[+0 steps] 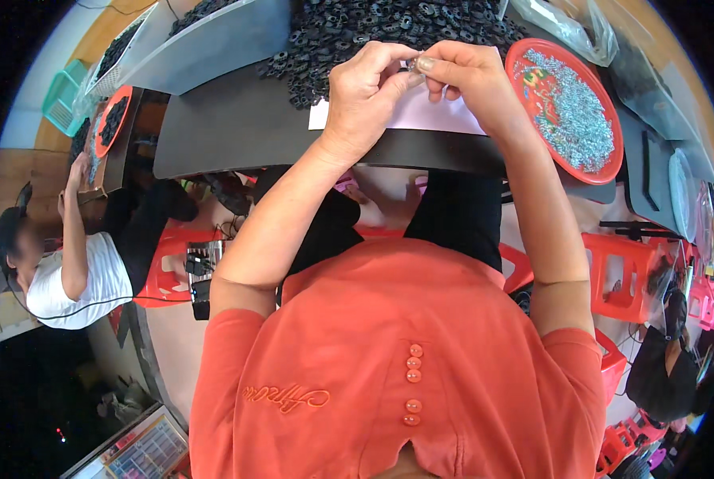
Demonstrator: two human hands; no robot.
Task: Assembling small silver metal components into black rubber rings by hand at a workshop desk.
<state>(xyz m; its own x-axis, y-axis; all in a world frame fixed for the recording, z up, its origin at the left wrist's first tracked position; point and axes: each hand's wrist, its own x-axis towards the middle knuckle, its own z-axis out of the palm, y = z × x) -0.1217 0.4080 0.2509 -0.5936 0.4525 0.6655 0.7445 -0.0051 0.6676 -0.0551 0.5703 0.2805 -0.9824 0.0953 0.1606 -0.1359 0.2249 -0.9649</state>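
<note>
My left hand (pixel 363 94) and my right hand (pixel 467 80) meet above the dark table (pixel 237 128), fingertips pinched together on a small metal piece (pixel 414 64). The piece is mostly hidden by the fingers. Under the hands lies a pale pink sheet (pixel 445 116). Just beyond them sits a heap of small black ring-shaped parts (pixel 357 32). To the right stands a round red plate (pixel 569 108) filled with small silvery metal bits.
A person in a white shirt (pixel 69 271) works at the left by a small red dish of black parts (pixel 113 120). A grey tray (pixel 213 40) lies at the back left. Red plastic stools (pixel 620 271) stand under and right of the table. Clear bags (pixel 565 24) lie at the back right.
</note>
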